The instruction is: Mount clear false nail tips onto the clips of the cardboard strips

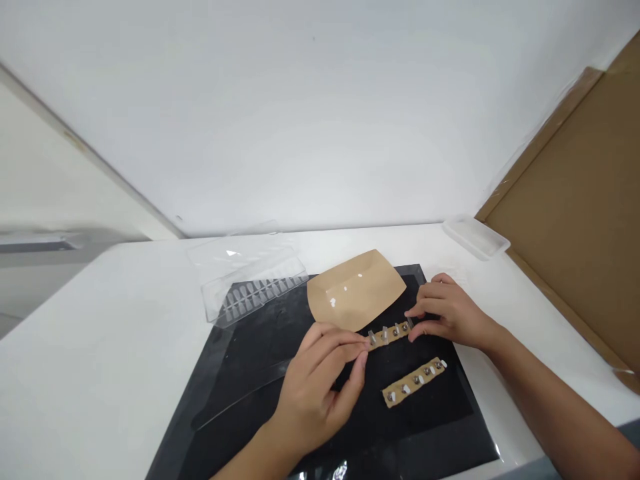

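My left hand (327, 380) pinches the left end of a brown cardboard strip (380, 341), which carries a row of round metal studs with clear nail tips standing on them. At the strip's right end, my right hand (445, 313) has thumb and forefinger around a clear nail tip (410, 323). Whether that tip touches the last stud is hard to tell. Nearer to me lies a second cardboard strip (411, 390), with studs and small white pieces on it.
A tan paper tray (367, 287) with a few white bits sits behind the strips on a black mat (240, 373). To the left are a clear case of nail tips (245, 300) and clear plastic sheets. A translucent container (475, 237) stands back right, beside cardboard (575, 200).
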`<state>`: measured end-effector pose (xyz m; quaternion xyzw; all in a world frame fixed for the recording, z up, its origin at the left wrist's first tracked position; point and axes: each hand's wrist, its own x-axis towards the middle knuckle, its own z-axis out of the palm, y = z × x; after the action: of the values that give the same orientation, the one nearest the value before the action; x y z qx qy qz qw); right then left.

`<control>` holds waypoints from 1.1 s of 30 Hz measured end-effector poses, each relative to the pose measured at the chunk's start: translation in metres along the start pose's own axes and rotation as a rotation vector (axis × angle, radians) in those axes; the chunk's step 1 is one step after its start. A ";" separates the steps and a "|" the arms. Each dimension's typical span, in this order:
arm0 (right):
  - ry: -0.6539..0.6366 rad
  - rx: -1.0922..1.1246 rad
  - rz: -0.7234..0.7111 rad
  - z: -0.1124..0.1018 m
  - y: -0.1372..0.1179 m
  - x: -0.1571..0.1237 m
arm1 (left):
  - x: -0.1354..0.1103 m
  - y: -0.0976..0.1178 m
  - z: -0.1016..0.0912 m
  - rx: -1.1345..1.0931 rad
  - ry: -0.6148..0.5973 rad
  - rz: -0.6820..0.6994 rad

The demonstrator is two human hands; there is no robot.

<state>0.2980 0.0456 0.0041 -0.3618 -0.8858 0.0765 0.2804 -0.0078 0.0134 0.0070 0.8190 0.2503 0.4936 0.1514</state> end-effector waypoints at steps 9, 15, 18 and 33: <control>-0.027 -0.035 0.000 0.003 0.000 0.000 | 0.001 0.002 0.001 -0.015 -0.014 0.011; 0.031 -0.161 -0.030 -0.001 -0.007 0.004 | 0.001 0.002 0.001 0.004 -0.016 0.015; 0.019 -0.204 -0.040 -0.002 -0.008 0.004 | 0.000 0.001 0.002 0.008 -0.014 0.004; -0.008 -0.263 -0.054 -0.001 -0.013 0.004 | 0.000 0.000 0.003 0.015 -0.013 -0.003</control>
<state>0.2883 0.0394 0.0111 -0.3713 -0.8987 -0.0464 0.2289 -0.0055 0.0132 0.0054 0.8230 0.2541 0.4861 0.1476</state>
